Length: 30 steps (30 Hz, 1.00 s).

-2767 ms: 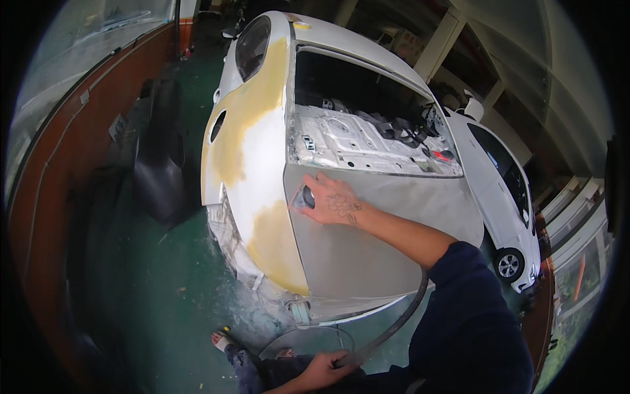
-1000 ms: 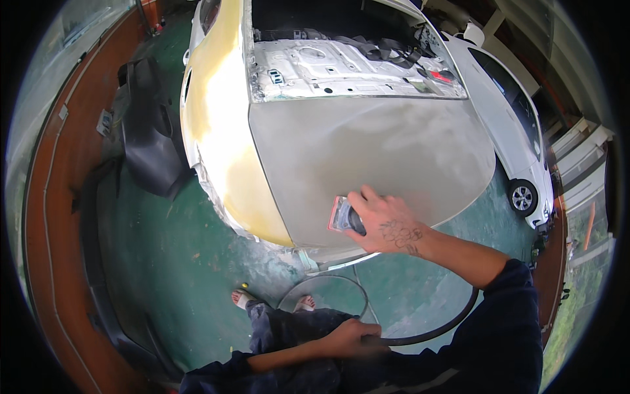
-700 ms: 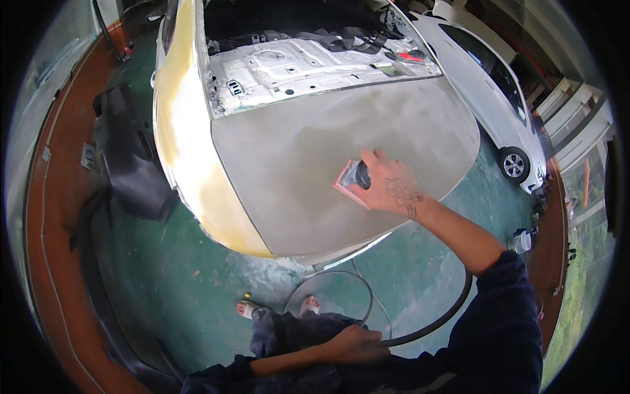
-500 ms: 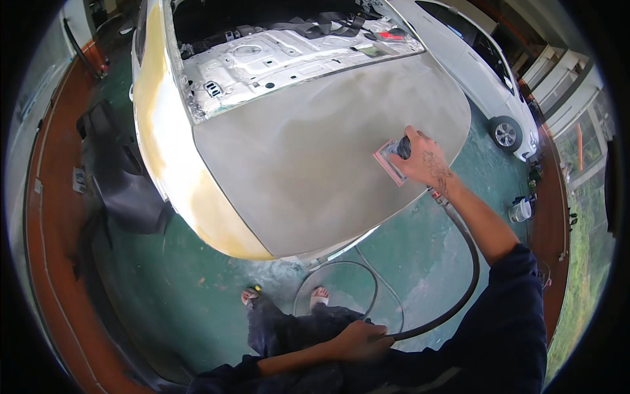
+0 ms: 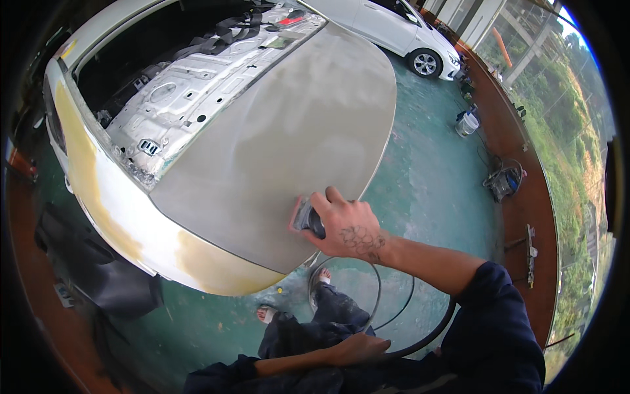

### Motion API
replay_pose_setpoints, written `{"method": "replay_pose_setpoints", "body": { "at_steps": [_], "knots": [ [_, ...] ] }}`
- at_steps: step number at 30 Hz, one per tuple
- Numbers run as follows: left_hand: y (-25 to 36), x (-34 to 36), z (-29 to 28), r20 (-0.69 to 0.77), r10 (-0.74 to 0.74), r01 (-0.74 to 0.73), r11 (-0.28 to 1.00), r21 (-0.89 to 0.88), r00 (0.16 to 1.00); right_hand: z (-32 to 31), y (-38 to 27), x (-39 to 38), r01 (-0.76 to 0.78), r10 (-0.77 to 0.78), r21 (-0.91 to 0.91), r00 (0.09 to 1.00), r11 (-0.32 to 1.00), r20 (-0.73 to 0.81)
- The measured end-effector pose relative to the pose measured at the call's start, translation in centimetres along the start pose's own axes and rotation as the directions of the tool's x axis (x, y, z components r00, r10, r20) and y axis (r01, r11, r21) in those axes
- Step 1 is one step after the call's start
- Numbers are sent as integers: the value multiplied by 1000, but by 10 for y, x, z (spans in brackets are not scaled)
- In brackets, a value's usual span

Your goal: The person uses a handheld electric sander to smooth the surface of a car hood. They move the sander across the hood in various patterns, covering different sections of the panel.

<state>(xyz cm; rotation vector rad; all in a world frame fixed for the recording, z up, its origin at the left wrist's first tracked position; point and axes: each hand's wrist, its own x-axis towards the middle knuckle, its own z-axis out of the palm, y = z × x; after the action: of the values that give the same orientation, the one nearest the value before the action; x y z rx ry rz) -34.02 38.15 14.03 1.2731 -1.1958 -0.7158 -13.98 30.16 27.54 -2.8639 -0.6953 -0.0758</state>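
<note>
My right hand [image 5: 341, 223], tattooed on its back, grips a small dark sander [image 5: 304, 217] with a red pad edge, resting on the grey trunk lid [image 5: 275, 131] near its lower end. My left hand [image 5: 354, 348], low at waist level, is closed around a thick black hose [image 5: 433, 335]. The car body [image 5: 190, 253] is white with yellowish patches along the side. Its rear window opening exposes a white metal shelf [image 5: 170, 98] with dark straps.
A white car [image 5: 380, 29] stands behind. Along the red-brown right wall [image 5: 531, 217] are a white bucket [image 5: 466, 125] and a small machine [image 5: 504, 180]. Dark loose body panels [image 5: 105, 269] lie at lower left, and thinner hoses loop on the green floor [image 5: 420, 197].
My view has swung rightward. The sander has shifted from the lid's far right side back toward its lower end, with my right hand still on it. My left hand still holds the hose.
</note>
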Motion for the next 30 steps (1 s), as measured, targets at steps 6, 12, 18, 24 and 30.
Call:
{"method": "replay_pose_setpoints", "body": {
  "at_steps": [6, 12, 18, 24, 30],
  "knots": [
    [-2, -31, 1, -98, -190, 167, 965, -200, 977, -19, 111, 52, -355, 337, -92, 926, 930, -172],
    [-19, -45, 1, -47, -173, 170, 984, -61, 984, -14, 56, 39, -286, 286, 4, 954, 958, -92],
    [-7, -18, -14, 133, -70, 51, 989, 142, 989, -3, -9, -16, -92, 81, 86, 990, 992, 118],
    [-20, -13, -20, -4, -49, 50, 996, 76, 999, -14, 119, 25, -342, 341, 2, 933, 940, -113],
    [-26, -2, -26, -73, -119, 104, 978, -180, 990, -46, 224, 77, -585, 578, -15, 805, 811, -135]
  ]
}}
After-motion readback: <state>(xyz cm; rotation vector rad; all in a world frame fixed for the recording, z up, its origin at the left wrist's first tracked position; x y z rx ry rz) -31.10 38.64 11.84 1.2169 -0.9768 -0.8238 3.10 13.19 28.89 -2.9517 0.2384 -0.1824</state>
